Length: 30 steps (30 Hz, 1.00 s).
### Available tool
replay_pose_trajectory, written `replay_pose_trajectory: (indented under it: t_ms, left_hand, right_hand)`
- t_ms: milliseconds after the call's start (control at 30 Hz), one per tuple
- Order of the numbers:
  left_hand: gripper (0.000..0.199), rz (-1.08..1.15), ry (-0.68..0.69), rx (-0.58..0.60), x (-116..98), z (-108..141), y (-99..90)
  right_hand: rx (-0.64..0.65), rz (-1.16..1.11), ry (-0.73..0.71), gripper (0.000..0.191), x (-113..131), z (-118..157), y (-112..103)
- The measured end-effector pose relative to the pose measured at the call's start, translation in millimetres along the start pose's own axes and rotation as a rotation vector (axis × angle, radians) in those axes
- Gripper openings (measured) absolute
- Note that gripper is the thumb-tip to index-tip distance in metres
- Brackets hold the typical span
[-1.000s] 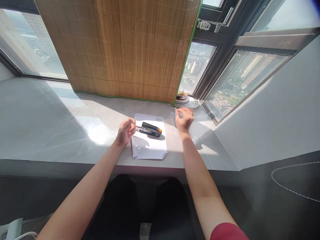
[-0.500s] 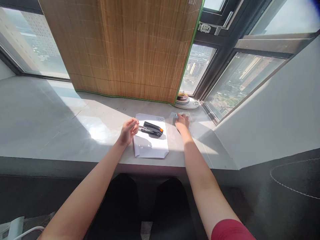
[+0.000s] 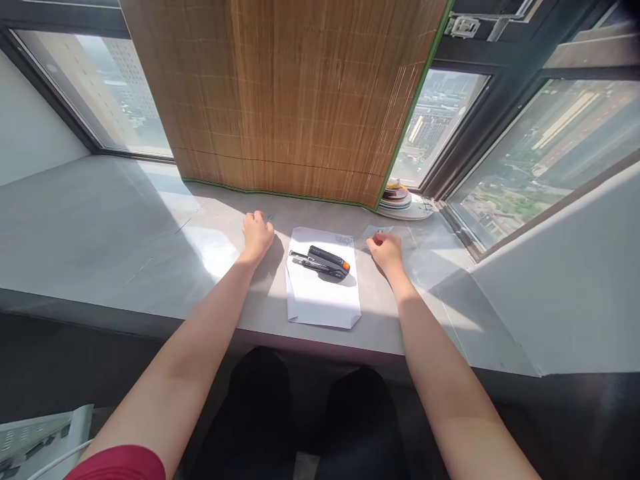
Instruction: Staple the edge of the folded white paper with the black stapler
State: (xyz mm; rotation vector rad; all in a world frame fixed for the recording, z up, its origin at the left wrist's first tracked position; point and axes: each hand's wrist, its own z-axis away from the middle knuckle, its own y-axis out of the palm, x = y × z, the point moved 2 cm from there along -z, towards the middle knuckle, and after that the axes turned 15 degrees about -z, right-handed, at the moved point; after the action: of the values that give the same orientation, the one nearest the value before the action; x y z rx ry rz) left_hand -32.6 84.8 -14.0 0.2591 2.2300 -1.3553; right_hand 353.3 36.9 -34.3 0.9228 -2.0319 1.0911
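A black stapler with an orange tip lies on a stack of white paper, its top arm swung apart from the metal channel. My left hand rests on the sill left of the paper, fingers curled; whatever they hold, if anything, is hidden. To the right of the paper is my right hand, its thumb and fingers pinched together, with their contents too small to make out. Just beyond those fingers lies a small clear packet, partly covered by the hand. Neither hand touches the stapler.
The pale stone windowsill ends at a front edge above my knees. A bamboo blind hangs down behind the paper. Stacked plates stand in the back right corner by the window. A white slatted object is at lower left.
My left hand has left the stapler's front end and moved left onto the sill. My right hand has drawn back slightly from the packet, fingers pinched. The camera view has turned left.
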Motion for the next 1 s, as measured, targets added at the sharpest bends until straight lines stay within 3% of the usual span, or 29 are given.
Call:
replay_pose_trajectory:
  t_ms: [133, 233, 400, 500, 567, 667, 767, 867, 1000]
  left_hand:
    - [0.041, -0.177, 0.181, 0.083, -1.3, -15.3, 25.4]
    - [0.034, -0.248, 0.234, 0.118, 0.6, -18.4, 35.4]
    - [0.019, -0.196, 0.216, 0.103, 1.3, -25.5, 33.9]
    - [0.019, -0.041, 0.197, 0.078, -3.2, -27.6, 29.3]
    - [0.02, 0.136, 0.212, 0.048, -11.0, -25.5, 26.5]
    - [0.019, 0.427, 0.315, 0.046, -29.6, -15.7, 24.8]
    - [0.013, 0.614, 0.409, 0.14, -47.3, -2.7, 25.6]
    - [0.013, 0.695, 0.437, 0.21, -56.7, 7.0, 22.3]
    - [0.019, 0.738, 0.456, 0.204, -61.6, 17.0, 11.0]
  right_hand:
    - [0.02, 0.033, 0.026, 0.043, -1.0, -2.6, 0.4]
    - [0.031, 0.043, 0.036, 0.04, -1.9, -4.3, 1.6]
    - [-0.021, -0.003, 0.021, 0.044, 8.3, 1.1, 2.8]
    - [-0.025, -0.144, -0.092, 0.048, 29.2, 10.6, 6.8]
    - [0.151, -0.271, -0.211, 0.046, 45.9, 18.1, 15.2]
    - [0.521, -0.321, -0.323, 0.042, 63.8, 30.5, 32.7]
    - [0.688, -0.209, -0.326, 0.032, 67.5, 39.7, 45.3]
    - [0.63, -0.188, -0.331, 0.014, 65.0, 41.0, 47.0]
    - [0.457, -0.154, -0.357, 0.016, 60.0, 30.8, 40.4]
